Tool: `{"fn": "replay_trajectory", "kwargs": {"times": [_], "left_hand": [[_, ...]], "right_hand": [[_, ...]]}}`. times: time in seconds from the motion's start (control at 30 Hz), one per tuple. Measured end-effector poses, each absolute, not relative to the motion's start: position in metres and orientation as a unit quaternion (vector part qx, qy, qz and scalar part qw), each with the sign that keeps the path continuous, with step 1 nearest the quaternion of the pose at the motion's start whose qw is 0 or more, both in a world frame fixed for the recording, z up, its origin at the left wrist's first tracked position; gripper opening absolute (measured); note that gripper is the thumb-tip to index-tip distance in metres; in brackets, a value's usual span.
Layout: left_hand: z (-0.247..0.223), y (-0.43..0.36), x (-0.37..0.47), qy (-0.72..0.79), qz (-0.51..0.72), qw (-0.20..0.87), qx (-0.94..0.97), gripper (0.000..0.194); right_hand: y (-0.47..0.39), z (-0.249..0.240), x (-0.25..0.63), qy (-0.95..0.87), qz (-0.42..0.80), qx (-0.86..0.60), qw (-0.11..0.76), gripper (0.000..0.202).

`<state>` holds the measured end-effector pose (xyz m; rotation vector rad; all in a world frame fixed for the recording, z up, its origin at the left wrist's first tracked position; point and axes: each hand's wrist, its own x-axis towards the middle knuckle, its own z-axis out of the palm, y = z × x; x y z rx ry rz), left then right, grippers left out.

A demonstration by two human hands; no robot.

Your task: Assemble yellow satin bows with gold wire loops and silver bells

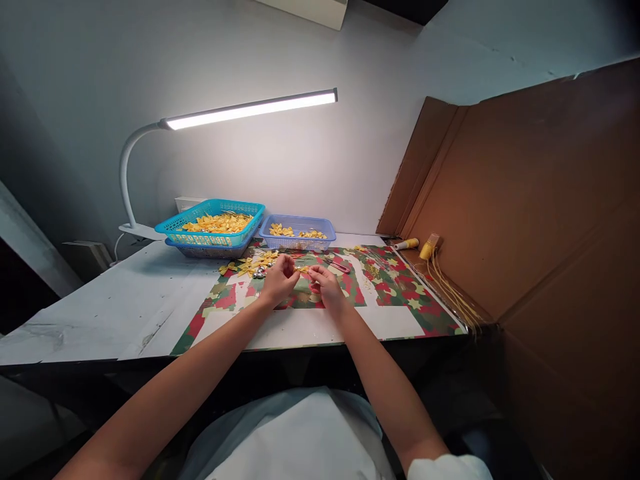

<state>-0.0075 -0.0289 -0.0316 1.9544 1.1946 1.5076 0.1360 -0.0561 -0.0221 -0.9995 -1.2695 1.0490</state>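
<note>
Left hand and right hand pinch yellow piece in front of purple basket; turquoise basket to its left.

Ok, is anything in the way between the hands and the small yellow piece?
Nothing visible: the left hand and right hand both pinch the small yellow piece. The loose yellow bows lie to the left, the pink tool just beyond the right hand.

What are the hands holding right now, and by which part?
The left hand and right hand hold a small yellow piece between them, seemingly by opposite ends; its details are too small to make out.
</note>
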Motion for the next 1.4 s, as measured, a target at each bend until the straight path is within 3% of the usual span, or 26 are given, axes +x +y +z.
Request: {"fn": "replay_trajectory", "kwargs": {"times": [0.3, 0.57, 0.9, 1.13, 1.4], "left_hand": [[-0.026, -0.027, -0.017, 0.441, 0.55, 0.241, 0.667, 0.013], [-0.022, -0.028, -0.02, 0.439, 0.545, 0.282, 0.656, 0.015], [-0.025, -0.022, -0.023, 0.407, 0.55, 0.464, 0.562, 0.03], [-0.02, -0.022, -0.027, 0.355, 0.53, 0.564, 0.525, 0.035], [-0.019, -0.025, -0.025, 0.326, 0.499, 0.617, 0.513, 0.033]], "right_hand": [[-0.072, -0.012, 0.147, -0.582, 0.495, -0.282, 0.58, 0.016], [-0.069, -0.015, 0.147, -0.565, 0.495, -0.292, 0.592, 0.018], [-0.074, -0.008, 0.147, -0.544, 0.481, -0.34, 0.597, 0.017], [-0.068, -0.012, 0.149, -0.46, 0.533, -0.38, 0.6, 0.021], [-0.064, -0.018, 0.15, -0.381, 0.63, -0.407, 0.541, 0.033]]}}
